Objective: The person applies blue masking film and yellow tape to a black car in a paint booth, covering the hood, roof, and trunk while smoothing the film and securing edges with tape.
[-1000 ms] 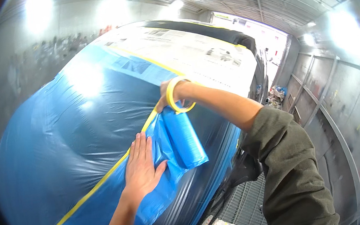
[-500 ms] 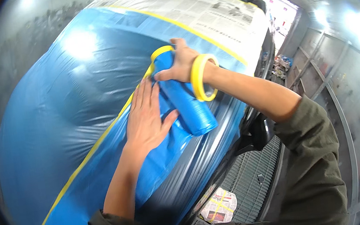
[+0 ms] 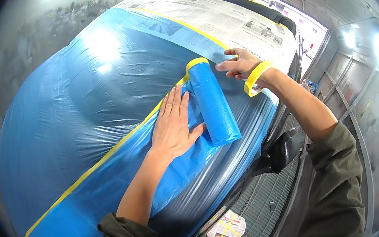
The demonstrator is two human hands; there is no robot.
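My left hand (image 3: 172, 127) lies flat left of a blue plastic-film roll (image 3: 214, 103); my half-curled right hand (image 3: 242, 64), wrist inside a yellow tape ring (image 3: 255, 75), hovers right of it.

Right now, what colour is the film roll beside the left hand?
The film roll is blue, with a yellow upper end; head view.

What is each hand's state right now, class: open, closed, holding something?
Left hand: open, lying flat on blue film, gripping nothing.
Right hand: open, loosely bent, gripping nothing; yellow tape roll around its wrist.
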